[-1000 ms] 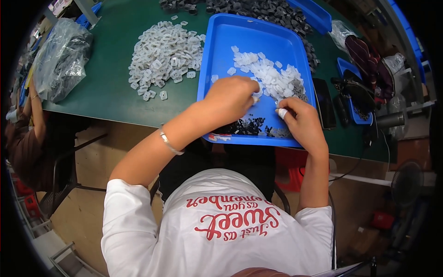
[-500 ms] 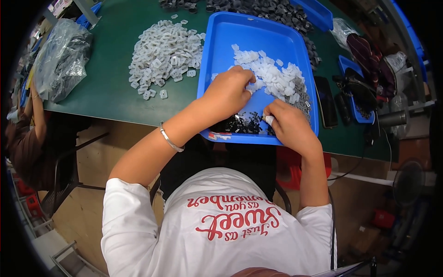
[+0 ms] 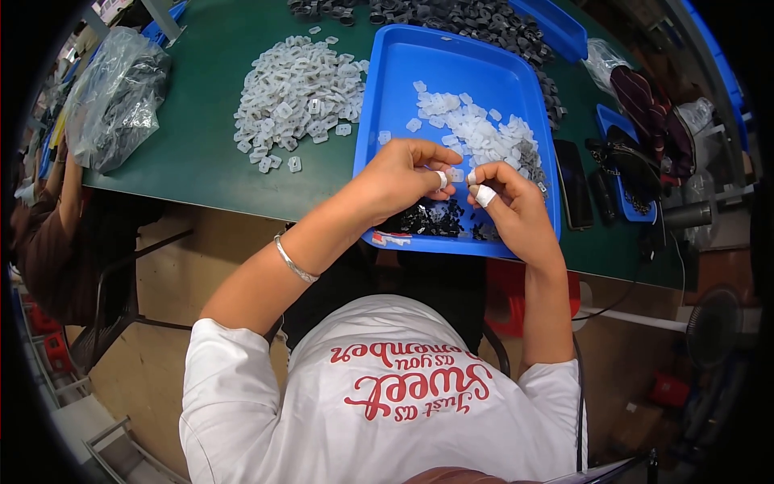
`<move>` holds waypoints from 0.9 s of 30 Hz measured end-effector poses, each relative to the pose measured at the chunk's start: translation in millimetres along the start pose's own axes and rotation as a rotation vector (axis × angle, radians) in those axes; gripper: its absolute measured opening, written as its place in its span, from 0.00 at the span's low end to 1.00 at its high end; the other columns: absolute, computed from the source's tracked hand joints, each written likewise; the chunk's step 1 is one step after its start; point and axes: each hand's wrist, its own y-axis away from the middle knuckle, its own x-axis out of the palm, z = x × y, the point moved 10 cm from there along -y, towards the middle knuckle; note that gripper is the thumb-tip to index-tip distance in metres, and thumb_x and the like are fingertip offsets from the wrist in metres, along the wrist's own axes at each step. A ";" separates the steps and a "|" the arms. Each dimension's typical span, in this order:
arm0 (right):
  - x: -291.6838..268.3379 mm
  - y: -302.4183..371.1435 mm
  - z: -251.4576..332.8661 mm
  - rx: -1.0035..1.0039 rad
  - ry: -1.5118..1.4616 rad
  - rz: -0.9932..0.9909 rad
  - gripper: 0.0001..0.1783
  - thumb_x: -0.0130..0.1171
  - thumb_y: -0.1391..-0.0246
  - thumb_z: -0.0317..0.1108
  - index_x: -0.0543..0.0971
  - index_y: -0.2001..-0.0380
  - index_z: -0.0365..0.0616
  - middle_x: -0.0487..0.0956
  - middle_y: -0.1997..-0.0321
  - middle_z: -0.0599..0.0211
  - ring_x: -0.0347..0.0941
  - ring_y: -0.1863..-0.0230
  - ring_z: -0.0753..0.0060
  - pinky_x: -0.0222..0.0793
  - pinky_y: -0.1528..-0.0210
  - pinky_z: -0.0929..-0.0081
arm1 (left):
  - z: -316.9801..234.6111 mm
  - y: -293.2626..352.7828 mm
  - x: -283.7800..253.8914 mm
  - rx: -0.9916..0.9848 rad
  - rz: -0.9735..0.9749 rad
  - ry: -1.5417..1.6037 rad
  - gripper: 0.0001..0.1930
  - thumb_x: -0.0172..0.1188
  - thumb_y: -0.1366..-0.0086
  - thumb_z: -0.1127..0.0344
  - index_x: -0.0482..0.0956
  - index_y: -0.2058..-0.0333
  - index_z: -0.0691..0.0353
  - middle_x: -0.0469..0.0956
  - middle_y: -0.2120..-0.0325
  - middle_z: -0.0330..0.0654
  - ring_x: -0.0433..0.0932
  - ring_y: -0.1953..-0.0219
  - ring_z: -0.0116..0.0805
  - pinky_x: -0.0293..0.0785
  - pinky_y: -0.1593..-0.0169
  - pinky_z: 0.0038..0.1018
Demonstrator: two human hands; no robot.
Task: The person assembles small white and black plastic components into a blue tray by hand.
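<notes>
- Since the frame half a second earlier, the left hand (image 3: pixel 403 173) and right hand (image 3: pixel 518 206) have drawn close together over the blue tray (image 3: pixel 435 64), and a small translucent piece (image 3: pixel 456 175) now shows between them.
- The green desk (image 3: pixel 193 137) carries everything being handled.
- The tray sits at the desk's near edge, in front of the person.
- Left of the tray, a broad pile of whitish parts (image 3: pixel 298 101) lies loose on the desk; beyond the tray is a heap of dark parts (image 3: pixel 468 20).
- A clear plastic bag (image 3: pixel 121 101) with dark contents rests at far left.
- Inside the tray, thin white pieces (image 3: pixel 476 129) spread beyond the hands, and tiny black parts (image 3: pixel 431 219) lie along the near side.
- The left hand's grip pinches the small piece at its fingertips, above the tray floor.
- The right hand's grip has thumb and forefinger nearly together, just beside that piece; whether something is between them I cannot tell.
- A dark phone-like device (image 3: pixel 574 181) lies right of the tray.
- A silvery bracelet (image 3: pixel 292 260) circles the left forearm.
- White tape (image 3: pixel 484 195) wraps the right thumb.
</notes>
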 end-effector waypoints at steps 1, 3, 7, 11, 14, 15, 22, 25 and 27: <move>0.1 -0.3 -1.0 0.000 0.001 0.000 0.07 0.50 0.44 0.21 0.74 0.61 0.35 0.76 0.66 0.67 0.73 0.64 0.80 0.69 0.60 0.79 | 0.9 0.1 -0.3 0.005 -0.011 0.042 0.13 0.54 0.40 0.79 0.77 0.56 0.73 0.80 0.66 0.44 0.80 0.63 0.28 0.77 0.55 0.22; 0.2 -0.7 -2.7 -0.010 -0.058 -0.005 0.07 0.51 0.44 0.21 0.74 0.61 0.35 0.76 0.65 0.68 0.72 0.64 0.80 0.69 0.59 0.80 | 0.0 1.4 1.4 0.024 -0.002 0.027 0.13 0.54 0.40 0.78 0.77 0.56 0.72 0.79 0.65 0.44 0.80 0.62 0.29 0.77 0.55 0.22; -0.6 -0.5 -2.3 0.009 -0.050 -0.010 0.07 0.52 0.44 0.21 0.74 0.61 0.35 0.76 0.66 0.69 0.73 0.63 0.80 0.69 0.58 0.80 | 3.6 0.8 -0.1 0.023 0.011 0.004 0.12 0.57 0.41 0.78 0.76 0.57 0.72 0.79 0.64 0.45 0.80 0.61 0.29 0.76 0.53 0.23; -1.7 0.6 0.2 0.013 -0.151 -0.016 0.07 0.54 0.45 0.21 0.74 0.62 0.36 0.76 0.66 0.69 0.73 0.63 0.80 0.68 0.58 0.81 | 2.7 3.0 -2.9 0.029 -0.024 0.015 0.13 0.59 0.42 0.78 0.76 0.57 0.72 0.79 0.64 0.44 0.80 0.61 0.28 0.75 0.53 0.22; -2.5 0.1 4.5 0.010 -0.192 -0.037 0.08 0.56 0.47 0.20 0.74 0.62 0.36 0.76 0.66 0.69 0.73 0.63 0.80 0.69 0.58 0.82 | -0.6 3.6 -5.1 0.085 -0.054 0.016 0.13 0.60 0.43 0.78 0.77 0.58 0.73 0.80 0.65 0.44 0.79 0.61 0.28 0.75 0.53 0.21; -4.2 0.1 4.7 0.014 -0.213 -0.060 0.09 0.57 0.48 0.20 0.74 0.61 0.36 0.76 0.66 0.68 0.73 0.63 0.80 0.69 0.58 0.83 | 0.6 2.6 -4.1 0.073 -0.042 -0.011 0.13 0.60 0.43 0.78 0.77 0.58 0.73 0.80 0.65 0.44 0.79 0.61 0.28 0.75 0.54 0.21; 0.2 -3.2 8.6 -0.035 -0.086 -0.117 0.12 0.60 0.52 0.19 0.73 0.62 0.36 0.78 0.66 0.66 0.74 0.63 0.80 0.70 0.57 0.82 | 1.8 6.0 -0.7 0.001 -0.026 0.017 0.11 0.58 0.43 0.79 0.76 0.59 0.72 0.79 0.65 0.44 0.79 0.62 0.28 0.76 0.55 0.21; -0.7 -4.0 8.9 -0.037 0.033 -0.160 0.13 0.60 0.52 0.19 0.73 0.62 0.36 0.79 0.66 0.66 0.74 0.63 0.80 0.70 0.57 0.81 | -1.5 5.2 -1.5 0.091 -0.019 -0.010 0.11 0.57 0.42 0.79 0.76 0.59 0.72 0.79 0.64 0.44 0.79 0.62 0.28 0.77 0.56 0.21; 0.5 -4.6 9.7 -0.043 0.066 -0.157 0.13 0.60 0.53 0.18 0.73 0.62 0.36 0.78 0.66 0.67 0.74 0.63 0.79 0.70 0.57 0.81 | 0.6 3.3 -3.0 0.090 -0.008 0.019 0.11 0.57 0.41 0.78 0.76 0.59 0.72 0.79 0.63 0.45 0.79 0.62 0.28 0.77 0.56 0.21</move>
